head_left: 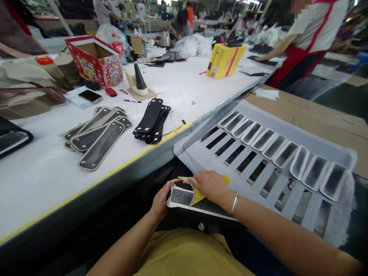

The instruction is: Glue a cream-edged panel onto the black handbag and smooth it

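Low in front of my body is a black leather piece with white edges and a grey panel, perhaps part of a bag. My left hand grips its left end, fingers curled round the edge. Pinched in my right hand is a curled yellow sheet, which lies across the grey panel; whether it is stuck there I cannot tell. A small metal clasp shows on the dark material below. Beside my right hand lies a grey sheet with slots, carrying a row of dark pieces with white rims.
On the white table lie beige-edged dark strips, black straps, a phone and a pen. Farther back stand a red box and a yellow box. A co-worker in a red apron stands at right.
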Motion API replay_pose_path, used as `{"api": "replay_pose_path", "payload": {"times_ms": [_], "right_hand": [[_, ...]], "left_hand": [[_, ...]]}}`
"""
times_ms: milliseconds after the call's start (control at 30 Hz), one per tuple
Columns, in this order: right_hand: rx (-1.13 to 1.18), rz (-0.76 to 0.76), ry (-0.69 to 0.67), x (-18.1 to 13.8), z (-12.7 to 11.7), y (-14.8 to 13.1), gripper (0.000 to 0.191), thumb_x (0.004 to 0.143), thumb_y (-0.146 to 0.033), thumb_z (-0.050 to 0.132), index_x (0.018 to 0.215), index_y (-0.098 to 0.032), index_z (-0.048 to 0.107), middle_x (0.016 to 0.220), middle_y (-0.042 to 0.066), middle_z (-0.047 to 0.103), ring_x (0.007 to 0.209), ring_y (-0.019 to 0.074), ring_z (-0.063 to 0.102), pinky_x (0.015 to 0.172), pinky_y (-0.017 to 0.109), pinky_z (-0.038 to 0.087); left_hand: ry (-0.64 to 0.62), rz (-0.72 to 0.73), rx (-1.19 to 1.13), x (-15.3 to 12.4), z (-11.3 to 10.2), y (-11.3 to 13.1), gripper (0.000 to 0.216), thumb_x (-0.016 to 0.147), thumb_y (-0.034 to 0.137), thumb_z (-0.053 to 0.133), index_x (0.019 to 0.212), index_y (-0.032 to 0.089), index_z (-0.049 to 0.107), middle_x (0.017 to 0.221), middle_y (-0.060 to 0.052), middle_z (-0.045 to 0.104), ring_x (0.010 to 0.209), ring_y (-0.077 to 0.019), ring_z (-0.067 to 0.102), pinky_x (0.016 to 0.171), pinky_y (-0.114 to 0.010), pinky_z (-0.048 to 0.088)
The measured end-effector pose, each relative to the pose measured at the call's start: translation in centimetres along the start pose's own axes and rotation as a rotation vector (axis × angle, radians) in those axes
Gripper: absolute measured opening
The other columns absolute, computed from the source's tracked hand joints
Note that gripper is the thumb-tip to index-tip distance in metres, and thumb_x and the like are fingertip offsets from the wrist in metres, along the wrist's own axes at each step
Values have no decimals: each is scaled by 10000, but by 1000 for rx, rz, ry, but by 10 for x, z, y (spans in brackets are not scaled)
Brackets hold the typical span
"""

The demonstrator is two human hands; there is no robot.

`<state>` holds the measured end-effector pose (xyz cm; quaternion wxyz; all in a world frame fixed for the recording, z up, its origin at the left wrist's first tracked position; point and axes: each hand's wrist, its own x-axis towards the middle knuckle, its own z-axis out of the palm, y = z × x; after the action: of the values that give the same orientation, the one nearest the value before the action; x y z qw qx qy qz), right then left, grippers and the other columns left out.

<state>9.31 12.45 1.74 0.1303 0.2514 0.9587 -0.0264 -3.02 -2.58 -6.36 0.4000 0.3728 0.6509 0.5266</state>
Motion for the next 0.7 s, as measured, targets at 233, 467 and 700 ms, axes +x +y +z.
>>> {"api": "replay_pose_path", "payload": {"times_ms": [233, 467, 700], "right_hand": [[41, -112, 51, 41, 5, -16, 448, 965, -455, 328, 854, -186, 669, 857, 73, 676, 847, 210, 623, 741, 313, 369], [14, -407, 25, 72, 5, -15, 490, 968, -461, 310, 824, -172, 679, 800, 65, 681, 780, 194, 619, 689, 303, 329], [31, -545, 46, 79, 7, -15, 496, 973, -453, 303, 814, -157, 669, 791, 70, 678, 731, 166, 595, 667, 300, 290]], "left_hand": [[61, -49, 59, -7, 6, -12, 497, 961, 391, 152, 1240, 179, 506, 1195, -66, 606, 1123, -210, 531, 1031, -401, 358], [78, 15, -22, -8, 4, -18, 444, 928, 411, 276, 1156, 155, 558, 1194, -86, 596, 1138, -225, 521, 1016, -365, 374], [-42, -84, -156, -7, -6, -30, 490, 899, 407, 294, 1240, 121, 498, 1255, -110, 561, 1189, -238, 493, 1036, -367, 367]]}}
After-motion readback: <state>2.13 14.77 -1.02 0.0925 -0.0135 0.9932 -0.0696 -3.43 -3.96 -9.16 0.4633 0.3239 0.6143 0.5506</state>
